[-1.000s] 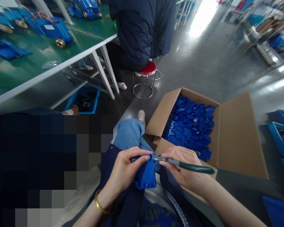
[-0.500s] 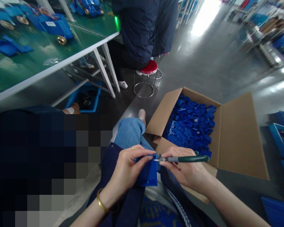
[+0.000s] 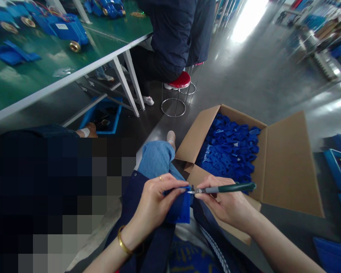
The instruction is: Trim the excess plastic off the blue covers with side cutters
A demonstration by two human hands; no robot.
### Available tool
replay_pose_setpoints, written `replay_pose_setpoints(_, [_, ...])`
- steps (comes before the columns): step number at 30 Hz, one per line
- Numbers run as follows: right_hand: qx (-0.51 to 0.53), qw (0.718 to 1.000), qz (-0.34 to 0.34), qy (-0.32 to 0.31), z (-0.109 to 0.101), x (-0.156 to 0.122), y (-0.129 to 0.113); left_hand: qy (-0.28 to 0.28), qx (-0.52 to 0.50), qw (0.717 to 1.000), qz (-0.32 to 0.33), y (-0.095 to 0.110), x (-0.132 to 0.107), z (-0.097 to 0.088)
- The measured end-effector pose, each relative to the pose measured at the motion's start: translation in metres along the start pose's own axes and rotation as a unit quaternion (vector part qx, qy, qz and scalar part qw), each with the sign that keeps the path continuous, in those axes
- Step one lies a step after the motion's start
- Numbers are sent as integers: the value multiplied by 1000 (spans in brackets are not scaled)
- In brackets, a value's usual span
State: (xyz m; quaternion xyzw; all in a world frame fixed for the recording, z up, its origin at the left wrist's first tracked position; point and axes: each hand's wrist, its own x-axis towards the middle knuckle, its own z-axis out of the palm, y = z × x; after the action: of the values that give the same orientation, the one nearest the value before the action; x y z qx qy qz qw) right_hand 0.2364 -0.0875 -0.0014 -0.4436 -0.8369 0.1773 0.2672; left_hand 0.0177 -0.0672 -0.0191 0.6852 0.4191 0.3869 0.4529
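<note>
Between the thumb and fingers of my left hand (image 3: 159, 195) is a flat blue plastic part (image 3: 181, 208), held over my lap by its upper edge. My right hand (image 3: 223, 199) is closed on a pair of cutting pliers (image 3: 233, 187) with dark green handles. The pliers' tips point left and meet the part's upper right corner, close to my left fingertips. Whether the jaws are fully closed is too small to tell. Just beyond my right hand stands an open cardboard box (image 3: 287, 163) holding many small blue plastic pieces (image 3: 230, 144).
A green-topped workbench (image 3: 49, 62) at the left carries blue devices with brass fittings (image 3: 74, 46). A person in a dark jacket (image 3: 170, 34) sits on a red stool (image 3: 179, 80). Blue crates (image 3: 337, 167) stand at the right; a blue bin (image 3: 113, 117) lies under the bench.
The pliers' handles have come closer together and swung slightly up and to the right. Both hands and the blue part have shifted very slightly to the right in view.
</note>
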Motion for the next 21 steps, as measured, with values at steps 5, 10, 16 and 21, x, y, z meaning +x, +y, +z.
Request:
replay_pose_setpoints(5, [-8, 1000, -22, 11, 6, -4, 4, -5, -5, 1000, 6, -1, 0, 2])
replay_pose_setpoints(10, [-39, 996, -54, 55, 14, -7, 4, -26, -51, 997, -57, -1, 0, 2])
replay_pose_setpoints(16, [-105, 979, -130, 117, 19, -11, 5, -59, -97, 975, -189, 0, 0, 4])
replay_pose_setpoints(21, [-164, 958, -119, 205, 17, -21, 21, -67, -189, 932, -302, -7, -1, 1])
